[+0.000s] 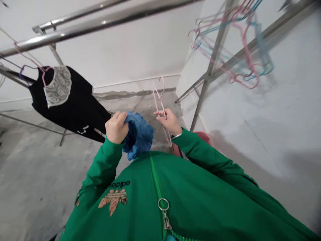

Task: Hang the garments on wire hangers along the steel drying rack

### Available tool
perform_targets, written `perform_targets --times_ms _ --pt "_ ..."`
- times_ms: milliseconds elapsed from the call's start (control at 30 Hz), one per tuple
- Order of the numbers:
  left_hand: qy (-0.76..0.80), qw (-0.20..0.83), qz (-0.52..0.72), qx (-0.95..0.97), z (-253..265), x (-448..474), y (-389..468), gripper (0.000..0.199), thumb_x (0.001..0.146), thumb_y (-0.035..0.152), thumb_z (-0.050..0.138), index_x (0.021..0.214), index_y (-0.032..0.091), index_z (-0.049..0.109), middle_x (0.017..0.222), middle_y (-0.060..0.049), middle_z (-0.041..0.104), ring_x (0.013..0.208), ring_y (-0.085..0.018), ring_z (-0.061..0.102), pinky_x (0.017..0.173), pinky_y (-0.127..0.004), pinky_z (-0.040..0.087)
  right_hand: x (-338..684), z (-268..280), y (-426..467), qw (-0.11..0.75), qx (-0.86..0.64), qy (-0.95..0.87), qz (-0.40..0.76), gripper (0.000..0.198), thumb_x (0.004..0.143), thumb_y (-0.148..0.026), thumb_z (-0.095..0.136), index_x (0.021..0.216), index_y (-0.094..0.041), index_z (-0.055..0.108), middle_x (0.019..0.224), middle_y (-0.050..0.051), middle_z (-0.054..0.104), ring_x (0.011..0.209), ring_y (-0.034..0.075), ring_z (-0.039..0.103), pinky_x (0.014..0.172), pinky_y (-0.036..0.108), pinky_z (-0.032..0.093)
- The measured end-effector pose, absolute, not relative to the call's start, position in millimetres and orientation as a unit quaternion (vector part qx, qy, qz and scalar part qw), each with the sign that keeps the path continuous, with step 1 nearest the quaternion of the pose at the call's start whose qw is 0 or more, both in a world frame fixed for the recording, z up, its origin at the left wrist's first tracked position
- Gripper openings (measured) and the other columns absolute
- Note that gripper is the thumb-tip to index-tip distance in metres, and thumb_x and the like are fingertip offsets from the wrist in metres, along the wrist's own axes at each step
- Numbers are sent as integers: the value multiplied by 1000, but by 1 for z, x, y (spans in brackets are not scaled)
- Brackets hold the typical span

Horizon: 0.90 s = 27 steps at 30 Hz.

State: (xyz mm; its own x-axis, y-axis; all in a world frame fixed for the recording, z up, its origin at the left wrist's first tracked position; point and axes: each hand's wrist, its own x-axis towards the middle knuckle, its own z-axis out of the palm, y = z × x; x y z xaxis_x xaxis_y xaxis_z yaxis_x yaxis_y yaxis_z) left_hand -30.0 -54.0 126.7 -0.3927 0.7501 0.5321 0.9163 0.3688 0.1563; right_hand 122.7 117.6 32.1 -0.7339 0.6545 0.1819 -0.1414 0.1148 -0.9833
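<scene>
My left hand point(116, 128) is closed around the edge of a bunched blue garment point(141, 135), which hangs down in front of my green jacket. What kind of garment it is, I cannot make out. In my right hand point(171, 122) is a pink clothes hanger point(163, 103), held by its side between thumb and fingers with its hook pointing up. The hanger and the blue garment are apart from each other, roughly a hand's width between them.
A metal clothes rail point(100, 25) crosses above, its legs on the concrete floor. On its left hang black clothes point(75, 97) with a lace patch. Several pink and blue hangers point(247, 50) hang at upper right. Something reddish point(204, 137), partly hidden, stands behind my right sleeve.
</scene>
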Motion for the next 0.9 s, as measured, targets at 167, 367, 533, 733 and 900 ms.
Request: perform_targets --times_ms 167,367,533,733,900 --pt "-809 137 -219 -528 128 -23 -46 26 79 14 43 92 18 66 83 -4 60 80 -17 58 74 -26 45 87 40 94 241 -136 -773 572 46 66 -51 69 79 -21 37 86 1 59 54 7 37 51 24 35" --pt "-845 106 -159 -500 103 -57 -64 32 76 10 47 103 20 61 101 -7 59 90 -20 57 72 -28 44 86 66 103 355 -132 -784 493 29 87 -44 48 73 -23 33 66 -2 41 60 12 40 61 29 42" --pt "-887 85 -145 -430 65 -88 -89 39 69 3 48 103 19 56 108 -12 52 98 -26 53 79 -36 45 79 84 109 378 -73 -777 498 32 90 -53 48 79 -24 40 69 0 42 61 13 44 59 30 46" --pt "-885 87 -224 -400 60 -99 -107 49 56 -3 51 102 15 51 109 -15 49 100 -26 50 89 -40 43 71 78 119 377 -69 -794 472 28 90 -49 53 82 -23 45 72 -1 47 64 12 50 61 31 52" --pt "-856 -88 -350 -370 75 -94 -103 27 65 2 49 87 17 55 80 -1 56 79 -15 53 76 -27 44 68 68 133 361 -94 -809 454 26 87 -45 57 81 -23 45 72 0 50 63 12 49 60 31 50"
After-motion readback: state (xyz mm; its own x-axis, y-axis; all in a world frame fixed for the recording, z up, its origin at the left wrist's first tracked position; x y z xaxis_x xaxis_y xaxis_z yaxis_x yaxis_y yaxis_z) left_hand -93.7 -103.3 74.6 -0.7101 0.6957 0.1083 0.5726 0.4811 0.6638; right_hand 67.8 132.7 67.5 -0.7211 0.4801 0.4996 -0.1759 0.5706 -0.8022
